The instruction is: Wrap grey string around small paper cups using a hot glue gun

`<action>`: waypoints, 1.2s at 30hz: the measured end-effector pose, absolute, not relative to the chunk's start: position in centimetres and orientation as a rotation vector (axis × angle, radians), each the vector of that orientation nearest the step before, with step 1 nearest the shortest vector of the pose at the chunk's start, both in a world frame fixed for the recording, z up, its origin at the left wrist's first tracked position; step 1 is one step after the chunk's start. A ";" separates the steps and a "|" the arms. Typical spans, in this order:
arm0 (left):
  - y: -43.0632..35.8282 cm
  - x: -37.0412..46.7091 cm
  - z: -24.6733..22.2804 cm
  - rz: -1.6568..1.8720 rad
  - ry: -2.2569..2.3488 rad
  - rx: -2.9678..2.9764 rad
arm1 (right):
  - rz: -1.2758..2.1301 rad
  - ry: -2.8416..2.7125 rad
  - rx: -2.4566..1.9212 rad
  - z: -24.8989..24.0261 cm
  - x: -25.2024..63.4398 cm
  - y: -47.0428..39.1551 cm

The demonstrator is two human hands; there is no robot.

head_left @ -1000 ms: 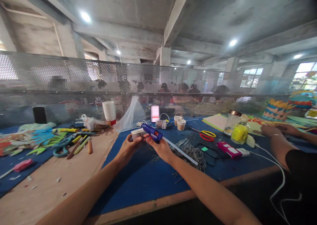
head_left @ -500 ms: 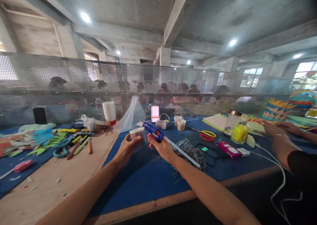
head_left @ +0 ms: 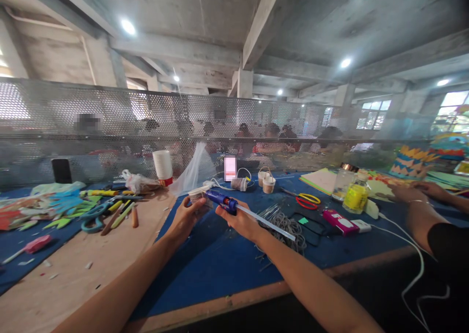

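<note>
My left hand [head_left: 187,217] is closed around a small paper cup [head_left: 201,194] with a pale rim, tilted over the blue mat. In my right hand [head_left: 238,219] is a blue hot glue gun [head_left: 222,202], a long clear glue stick [head_left: 269,223] jutting from its back. The gun's nozzle is at the cup, partly overlapping it; whether the two touch I cannot tell. A tangle of grey cord [head_left: 284,229] lies just beyond my right wrist. Further back are a wrapped cup on its side [head_left: 239,184] and a small cup with a handle [head_left: 268,184].
Red and yellow scissors [head_left: 308,201], a magenta box [head_left: 340,222] and a jar of yellow stuff [head_left: 355,196] lie to the right, near another person's arms [head_left: 419,208]. Tools and teal scissors [head_left: 92,218] are at left, stacked cups [head_left: 162,164] behind them. A perforated screen [head_left: 205,111] spans the back.
The glue gun has turned to a flatter angle and shifted slightly left towards the cup. The cup has tipped, and its rim sits at a different slant.
</note>
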State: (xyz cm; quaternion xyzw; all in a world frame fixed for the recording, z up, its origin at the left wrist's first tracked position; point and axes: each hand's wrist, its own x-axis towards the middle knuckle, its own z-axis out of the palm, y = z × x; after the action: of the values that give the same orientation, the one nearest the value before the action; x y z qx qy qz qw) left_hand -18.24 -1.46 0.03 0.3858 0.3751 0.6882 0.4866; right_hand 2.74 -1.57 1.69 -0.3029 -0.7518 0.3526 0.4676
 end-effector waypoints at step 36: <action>-0.9 -18.4 -0.7 1.699 0.899 0.941 | 0.556 -1.931 -0.564 0.4 2.6 0.1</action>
State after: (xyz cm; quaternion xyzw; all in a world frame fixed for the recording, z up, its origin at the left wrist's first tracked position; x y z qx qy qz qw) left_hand -18.40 -0.86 -0.74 0.3856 0.3686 0.6964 0.4801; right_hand 2.63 0.07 0.43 -0.2336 -0.7996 0.2303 0.5031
